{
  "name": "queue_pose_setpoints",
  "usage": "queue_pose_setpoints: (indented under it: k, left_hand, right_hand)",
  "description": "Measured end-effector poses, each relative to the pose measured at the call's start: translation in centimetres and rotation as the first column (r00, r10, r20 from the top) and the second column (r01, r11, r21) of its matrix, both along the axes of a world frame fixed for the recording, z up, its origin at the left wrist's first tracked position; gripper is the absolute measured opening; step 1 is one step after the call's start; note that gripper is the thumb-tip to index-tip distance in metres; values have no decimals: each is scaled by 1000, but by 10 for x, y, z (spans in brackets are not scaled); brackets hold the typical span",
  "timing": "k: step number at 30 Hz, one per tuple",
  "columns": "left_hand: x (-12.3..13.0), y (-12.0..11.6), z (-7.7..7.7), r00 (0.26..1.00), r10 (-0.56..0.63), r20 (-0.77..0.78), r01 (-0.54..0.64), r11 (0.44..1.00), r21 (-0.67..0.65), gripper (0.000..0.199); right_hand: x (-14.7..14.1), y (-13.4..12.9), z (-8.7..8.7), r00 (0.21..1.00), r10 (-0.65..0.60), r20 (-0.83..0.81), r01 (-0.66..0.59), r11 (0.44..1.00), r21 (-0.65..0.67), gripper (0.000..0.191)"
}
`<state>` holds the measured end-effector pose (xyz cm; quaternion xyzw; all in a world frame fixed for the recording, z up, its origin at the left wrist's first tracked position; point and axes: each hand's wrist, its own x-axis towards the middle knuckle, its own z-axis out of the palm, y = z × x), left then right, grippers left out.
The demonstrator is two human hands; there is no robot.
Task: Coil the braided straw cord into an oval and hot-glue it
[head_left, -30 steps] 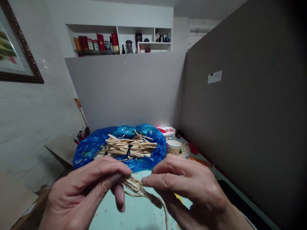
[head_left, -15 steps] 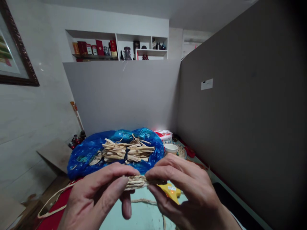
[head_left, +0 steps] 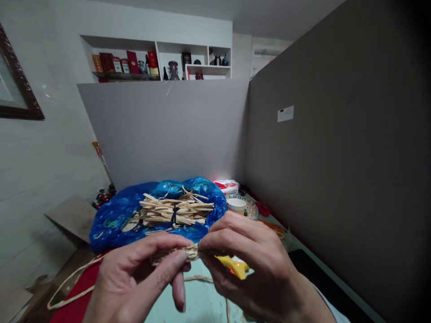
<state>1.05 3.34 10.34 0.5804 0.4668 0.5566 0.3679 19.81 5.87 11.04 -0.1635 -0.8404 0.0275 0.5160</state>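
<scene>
Between both hands is a small woven piece of pale straw cord (head_left: 192, 252), held edge-on above the table. My left hand (head_left: 141, 273) pinches its left part between thumb and fingers. My right hand (head_left: 247, 264) is closed on its right end, and the fingers cover much of that end. A strand of the same cord (head_left: 198, 278) runs below the hands across the pale green tabletop (head_left: 198, 300). Past the hands, a bundle of dry straw strips (head_left: 188, 211), tied with a dark band, lies on a blue plastic bag (head_left: 116, 224).
A yellow device (head_left: 238, 268) with an orange light is partly behind my right hand. Beyond it stand a paper cup (head_left: 236, 205), a woven basket (head_left: 251, 208) and a red-and-white packet (head_left: 227, 186). Grey panels (head_left: 175, 130) enclose the back and right. A loop of cord (head_left: 67, 287) hangs at left.
The view has shifted slightly. My left thumb has moved over the woven piece, and the right hand has turned a little, so less of the piece shows between the fingers.
</scene>
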Motion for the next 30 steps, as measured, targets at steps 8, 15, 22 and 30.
queue_pose_setpoints:
  k: [8,15,22,30]
  left_hand:
    - [0,5,-6,1000,2,4,-2,999,47,11]
    - [2,3,-5,998,42,-56,-37,996,82,5]
    - [-2,7,-1,994,-106,-6,106,993,-56,16]
    - [-7,12,5,991,-122,53,124,992,-29,27]
  right_hand:
    - [-4,2,-7,999,-50,0,50,998,-39,14]
    - [-10,3,-13,996,-87,-14,88,993,77,9]
    - [-11,6,-15,997,-34,-63,40,994,101,10]
    - [-8,16,-17,997,5,-82,-17,989,-144,8]
